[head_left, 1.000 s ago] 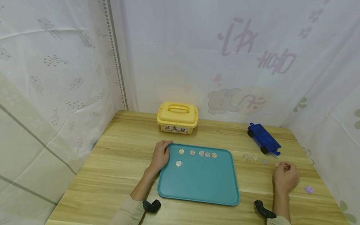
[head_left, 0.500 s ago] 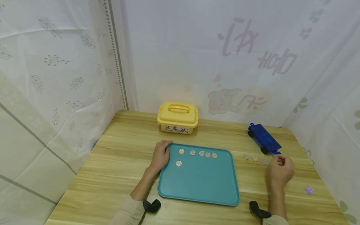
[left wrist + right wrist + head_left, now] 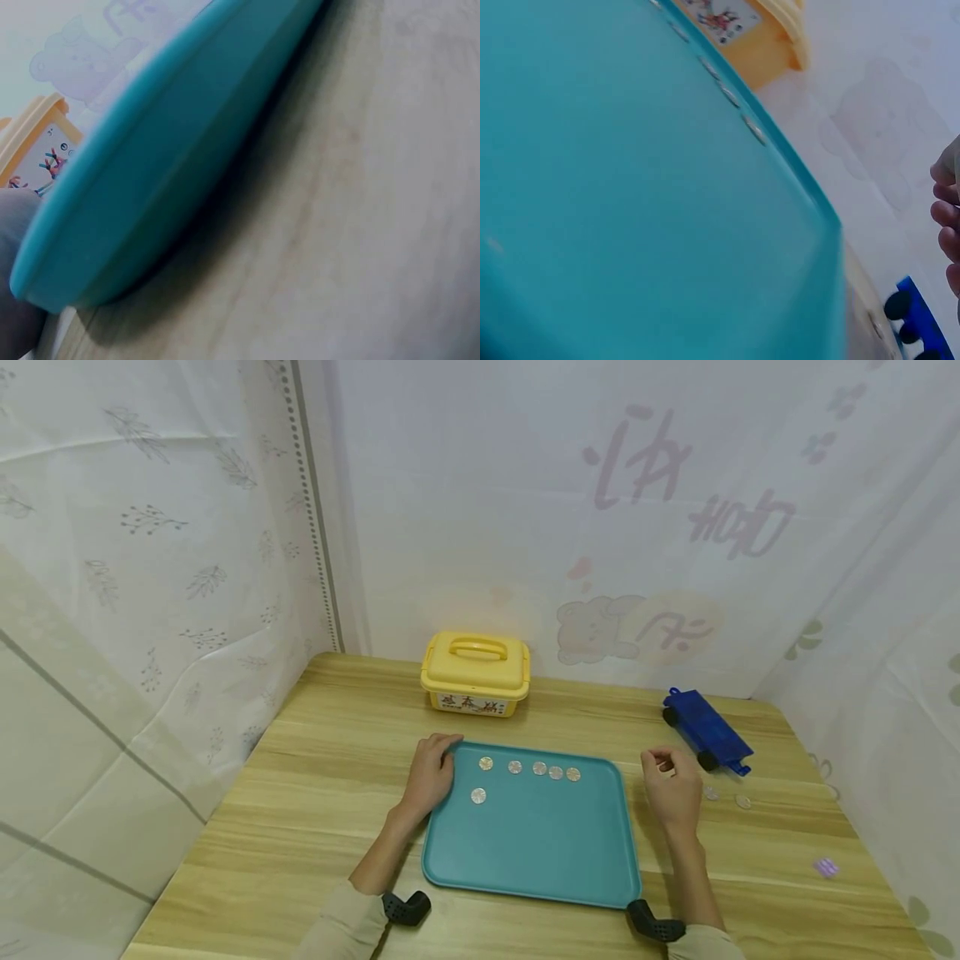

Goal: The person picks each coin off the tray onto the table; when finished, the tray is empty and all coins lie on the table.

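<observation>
A teal tray [image 3: 532, 843] lies on the table with several silver coins [image 3: 515, 767] along its far side and one coin [image 3: 478, 796] below that row. My left hand [image 3: 430, 774] grips the tray's far left corner, also seen against the rim in the left wrist view. My right hand [image 3: 673, 789] is just right of the tray, fingers curled and thumb near the index finger. Whether a coin is between those fingertips cannot be seen. In the right wrist view the curled fingers [image 3: 946, 217] show at the edge. Two loose coins [image 3: 742, 802] lie right of this hand.
A yellow lidded box [image 3: 476, 672] with a handle stands behind the tray. A blue toy cart [image 3: 707, 728] with black wheels is at the back right. A small purple piece [image 3: 827, 867] lies near the table's right edge. Printed curtains surround the table.
My right hand has moved left from the far coin towards the tray, uncovering that coin and covering the spot of two others. My left hand and the tray stay put.
</observation>
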`<action>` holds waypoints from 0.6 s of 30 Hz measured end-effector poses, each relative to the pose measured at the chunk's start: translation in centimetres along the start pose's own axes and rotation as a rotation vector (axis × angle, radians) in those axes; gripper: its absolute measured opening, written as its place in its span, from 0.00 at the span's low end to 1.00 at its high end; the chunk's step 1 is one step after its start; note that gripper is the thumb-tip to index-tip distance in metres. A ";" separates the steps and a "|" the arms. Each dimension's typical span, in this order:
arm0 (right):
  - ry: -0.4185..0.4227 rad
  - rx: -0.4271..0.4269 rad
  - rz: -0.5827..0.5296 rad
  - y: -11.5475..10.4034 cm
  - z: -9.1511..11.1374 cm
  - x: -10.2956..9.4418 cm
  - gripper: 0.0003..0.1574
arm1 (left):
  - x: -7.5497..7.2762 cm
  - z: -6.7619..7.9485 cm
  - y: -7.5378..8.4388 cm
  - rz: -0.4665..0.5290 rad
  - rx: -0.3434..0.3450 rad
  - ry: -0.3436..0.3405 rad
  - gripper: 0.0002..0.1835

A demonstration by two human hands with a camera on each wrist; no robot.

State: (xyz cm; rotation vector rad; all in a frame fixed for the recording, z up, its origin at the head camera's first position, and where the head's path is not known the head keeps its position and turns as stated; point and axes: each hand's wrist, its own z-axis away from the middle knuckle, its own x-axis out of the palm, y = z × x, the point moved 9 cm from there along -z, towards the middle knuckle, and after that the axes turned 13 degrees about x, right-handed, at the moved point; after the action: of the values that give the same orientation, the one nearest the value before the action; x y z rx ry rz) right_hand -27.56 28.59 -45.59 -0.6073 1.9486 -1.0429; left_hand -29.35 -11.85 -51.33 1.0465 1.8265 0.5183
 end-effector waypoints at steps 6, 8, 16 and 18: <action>-0.110 -0.025 0.023 -0.8 1.5 3.0 0.04 | 0.0 0.1 -0.1 -0.004 -0.009 0.000 0.19; -0.167 -0.045 0.042 -1.2 2.1 4.3 0.05 | 0.0 0.1 -0.2 0.000 -0.016 -0.001 0.19; -0.366 -0.068 0.160 -2.2 4.6 8.2 0.10 | 0.2 0.0 -0.2 0.001 -0.010 -0.003 0.18; -0.402 -0.072 0.194 -2.1 5.0 8.9 0.11 | 0.1 0.1 -0.2 0.002 -0.013 -0.004 0.18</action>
State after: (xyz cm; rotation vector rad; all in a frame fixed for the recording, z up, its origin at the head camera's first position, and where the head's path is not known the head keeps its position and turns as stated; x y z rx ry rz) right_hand -28.14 18.83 -49.34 -0.6019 1.6570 -0.6727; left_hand -29.40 -11.82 -51.54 1.0403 1.8165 0.5281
